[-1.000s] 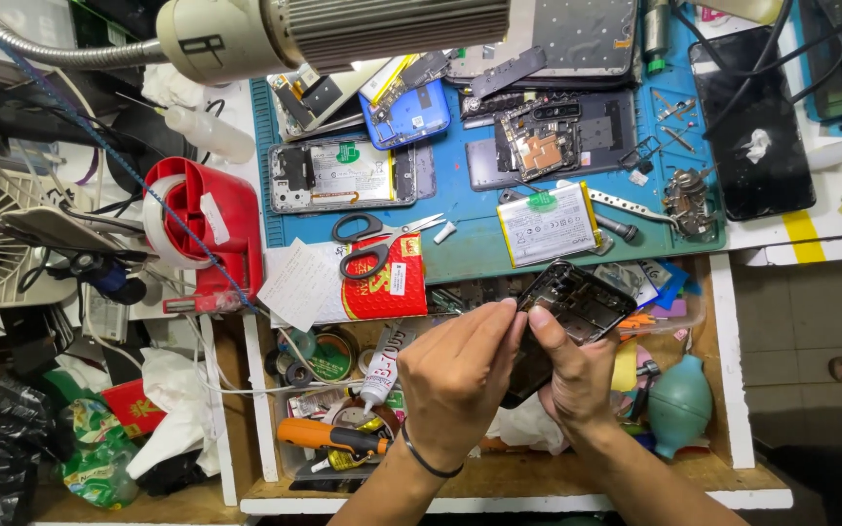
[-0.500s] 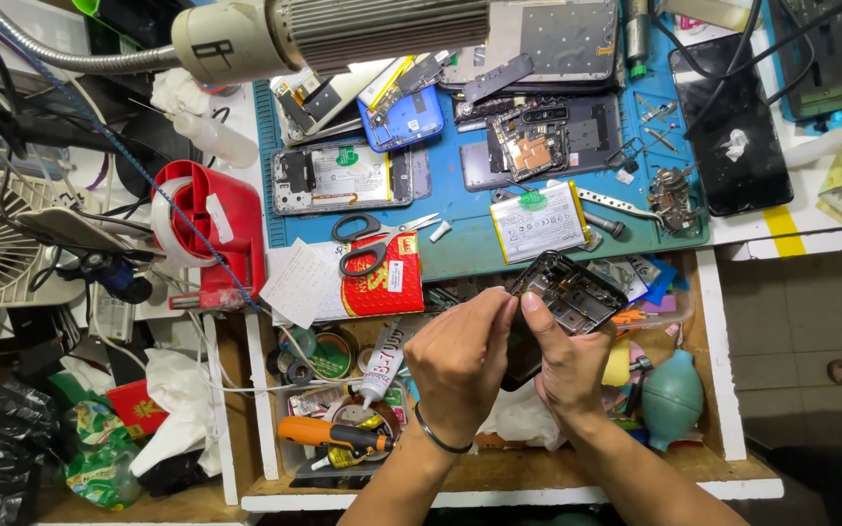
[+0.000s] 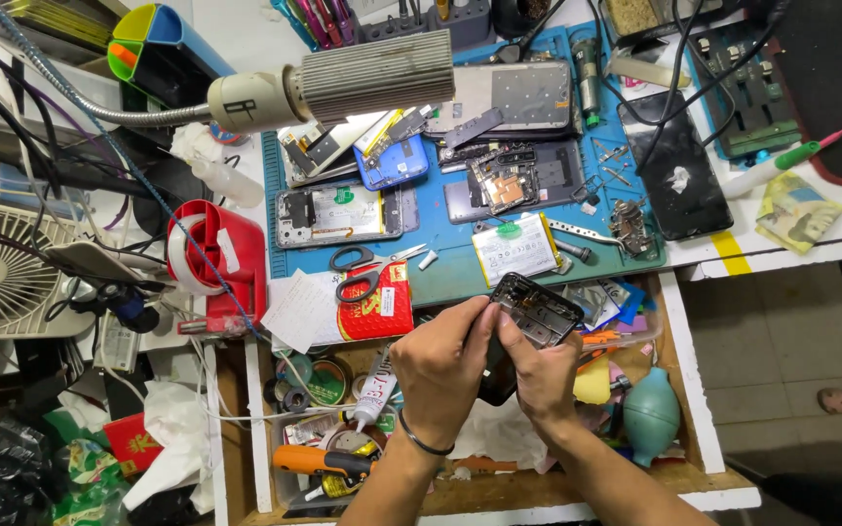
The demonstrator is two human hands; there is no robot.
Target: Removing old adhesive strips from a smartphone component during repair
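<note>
Above the open drawer (image 3: 694, 390), both hands still grip the phone frame (image 3: 536, 310).

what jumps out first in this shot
Both hands, left hand and right hand, grip an opened phone frame over the cluttered drawer. Behind it, a blue mat holds dismantled phones, with a red tape dispenser to its left.

Both hands meet at a phone frame (image 3: 536, 310) above an open drawer (image 3: 689, 390); scissors (image 3: 367, 273) lie left of it, a mat (image 3: 450, 263) behind.
</note>
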